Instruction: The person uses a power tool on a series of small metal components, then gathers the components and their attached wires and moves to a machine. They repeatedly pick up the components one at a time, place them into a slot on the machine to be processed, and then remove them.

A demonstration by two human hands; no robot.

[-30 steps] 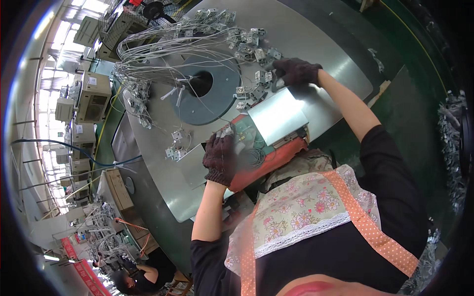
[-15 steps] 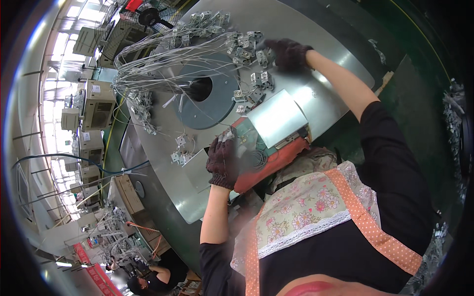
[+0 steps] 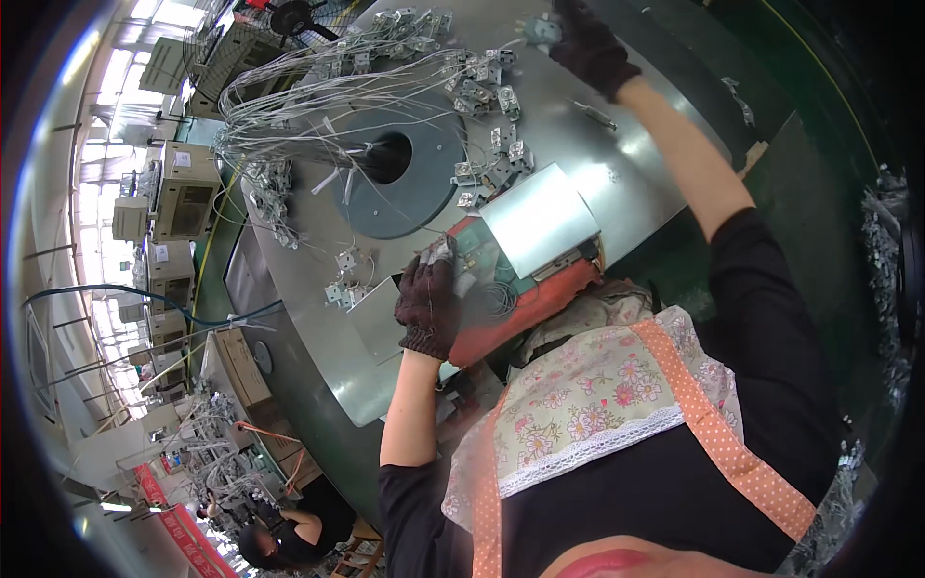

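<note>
My right hand (image 3: 592,50), in a dark knitted glove, is stretched out over the far side of the metal table. Its fingers are closed on a small metal bracket (image 3: 541,33), blurred, with a white wire running off to the left. My left hand (image 3: 430,297), gloved likewise, is at the left end of a fixture with a shiny metal plate (image 3: 541,220) and an orange-red edge (image 3: 549,301). Its fingers are curled, with light grey at the tips; what they hold cannot be made out. A coil of thin wire (image 3: 499,301) lies beside it.
Several metal brackets (image 3: 472,94) on white wires (image 3: 289,96) lie across the table (image 3: 361,390), around a grey disc (image 3: 385,217) with a dark central post. A slim tool (image 3: 594,116) lies right of them. A fan (image 3: 294,19) stands far left; another person (image 3: 299,530) sits lower left.
My right hand has moved up and away from me, carrying a bracket off the pile. The slim tool on the table now shows. My left hand stays at the fixture.
</note>
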